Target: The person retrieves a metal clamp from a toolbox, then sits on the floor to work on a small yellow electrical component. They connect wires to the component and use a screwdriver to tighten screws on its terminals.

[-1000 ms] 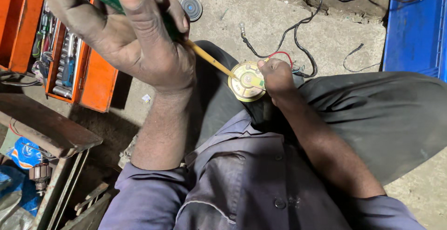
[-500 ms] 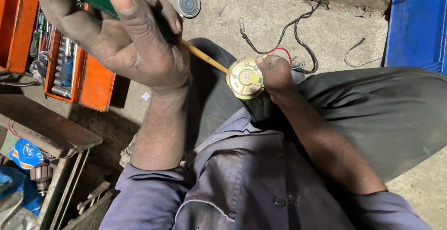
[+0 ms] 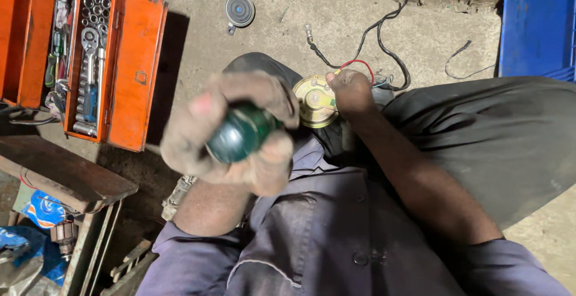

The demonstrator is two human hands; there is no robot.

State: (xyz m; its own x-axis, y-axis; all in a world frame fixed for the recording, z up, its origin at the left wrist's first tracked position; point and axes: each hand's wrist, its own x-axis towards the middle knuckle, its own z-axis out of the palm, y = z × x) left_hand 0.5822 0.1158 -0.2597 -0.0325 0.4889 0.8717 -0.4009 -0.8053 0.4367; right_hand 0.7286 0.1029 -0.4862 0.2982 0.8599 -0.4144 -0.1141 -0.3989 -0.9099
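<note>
The left hand point(image 3: 231, 137) is wrapped tight around a green screwdriver handle point(image 3: 240, 133), blurred, while the right hand point(image 3: 351, 92) pinches a round brass-coloured horn unit point(image 3: 316, 101) braced on the knee. Good work here likely means keeping the tip square and the unit firmly steadied.

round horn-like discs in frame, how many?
2. One brass-coloured disc sits on the person's lap, steadied by the right hand. One grey disc lies on the concrete floor beyond the knee, near the open orange toolbox. Others may be hidden.
</note>
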